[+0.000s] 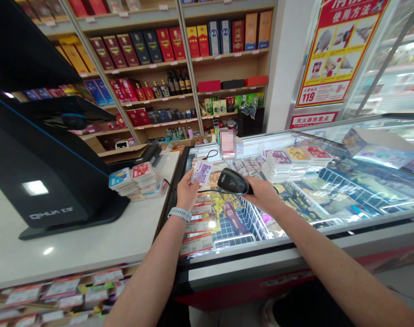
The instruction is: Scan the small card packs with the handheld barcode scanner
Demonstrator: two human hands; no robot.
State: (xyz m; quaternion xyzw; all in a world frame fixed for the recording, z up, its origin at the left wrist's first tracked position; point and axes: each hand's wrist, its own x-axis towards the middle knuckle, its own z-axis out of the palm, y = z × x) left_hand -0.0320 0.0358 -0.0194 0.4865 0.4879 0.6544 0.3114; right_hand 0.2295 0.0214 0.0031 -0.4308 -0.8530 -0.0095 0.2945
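Above a glass-topped display freezer (332,218), the person's left hand (188,190) pinches a small purple-labelled packet (202,172) between thumb and curled fingers. The right hand (264,194) wraps narrowly around a black handheld barcode scanner (233,181), whose nose points at the packet from just beside it, not touching. A white watch band (180,214) circles the left wrist. Left of the freezer, a white counter (73,240) carries a black point-of-sale terminal (46,181) and stacked card packs (135,179); shelves of boxed liquor (152,50) stand beyond the freezer.
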